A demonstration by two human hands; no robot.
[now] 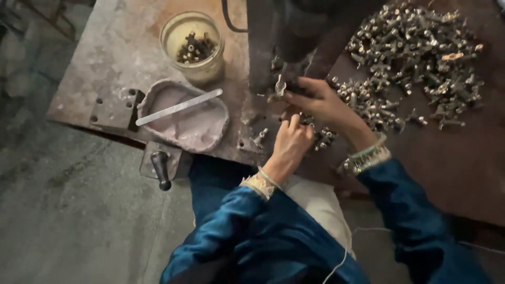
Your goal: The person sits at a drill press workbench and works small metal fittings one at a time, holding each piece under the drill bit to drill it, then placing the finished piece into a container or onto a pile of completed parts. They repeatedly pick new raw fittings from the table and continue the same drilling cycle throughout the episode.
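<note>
Right hand (315,100), frame centre: fingers pinch a small metal part (280,87) under the dark machine (294,31). Left hand (292,138) just below, fingers curled; contents cannot be told. Heap of metal parts (421,47), upper right.

Only 1 view: a head-worn camera looking almost straight down from above the person's lap. It sits fairly near, taking in both hands (302,118) at centre, the tabletop (113,58) across the upper frame and floor (68,210) at lower left (blue sleeves (252,231) fill the bottom edge).
</note>
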